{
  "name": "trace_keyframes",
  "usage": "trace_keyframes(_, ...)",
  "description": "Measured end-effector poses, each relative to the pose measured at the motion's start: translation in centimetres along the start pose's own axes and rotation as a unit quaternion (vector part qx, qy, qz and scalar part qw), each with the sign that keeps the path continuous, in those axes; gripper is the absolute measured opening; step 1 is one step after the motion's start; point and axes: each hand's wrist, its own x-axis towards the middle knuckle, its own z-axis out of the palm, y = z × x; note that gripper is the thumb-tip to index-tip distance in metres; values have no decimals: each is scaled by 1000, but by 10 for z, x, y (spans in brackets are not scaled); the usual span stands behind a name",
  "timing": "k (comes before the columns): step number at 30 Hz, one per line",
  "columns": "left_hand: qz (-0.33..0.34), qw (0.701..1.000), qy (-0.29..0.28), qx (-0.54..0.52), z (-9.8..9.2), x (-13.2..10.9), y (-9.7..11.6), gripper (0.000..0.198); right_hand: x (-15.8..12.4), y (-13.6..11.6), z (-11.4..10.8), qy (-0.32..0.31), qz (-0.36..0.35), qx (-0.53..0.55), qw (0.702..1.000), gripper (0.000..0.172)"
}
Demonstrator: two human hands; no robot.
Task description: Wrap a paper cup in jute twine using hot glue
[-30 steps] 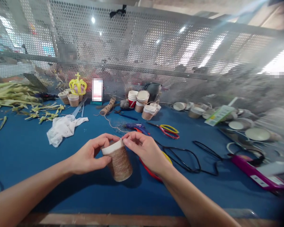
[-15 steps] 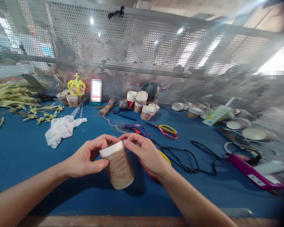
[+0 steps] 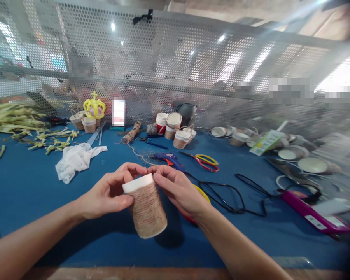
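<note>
A paper cup (image 3: pixel 148 210) wound with brown twine, its white rim bare, is held tilted above the blue table. My left hand (image 3: pixel 107 194) grips it from the left, thumb on the twine near the rim and fingers behind. On the other side my right hand (image 3: pixel 181 190) is closed at the rim, its fingertips partly hidden behind the cup. A strand of twine (image 3: pixel 138 155) runs from a twine bundle (image 3: pixel 131 132) toward the fingers. Just beyond my right hand lies a blue glue gun (image 3: pixel 169 157).
Scissors (image 3: pixel 204 160) lie past the glue gun, and a yellow-and-red handled tool (image 3: pixel 202 192) is partly under my right hand. Black cable leads to a purple power strip (image 3: pixel 312 212). White cloth (image 3: pixel 76 161) lies left; several cups (image 3: pixel 181 138) stand near the mesh screen (image 3: pixel 163 66).
The cup's lower end has swung slightly down and toward the right. Both hands keep their hold, with only small finger shifts at the rim.
</note>
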Motion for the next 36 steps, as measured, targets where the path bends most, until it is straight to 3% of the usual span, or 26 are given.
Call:
trace_keyframes(20,-29,999,-15,32,-17,5,-7,13,2,-5,-8,-16,-4,36,999,31)
trace_keyframes(26,-31,992,-36,114,-24,7,-9,18,5,-6,-10,-26,-44,-125,991,27)
trace_keyframes(31,-27,967,6,253,-15,6,-9,31,7,-3,-4,-47,-80,-285,954,18)
trace_keyframes(36,-98,945,36,310,-2,6,-8,21,6,2,1,-50,-105,-339,934,17)
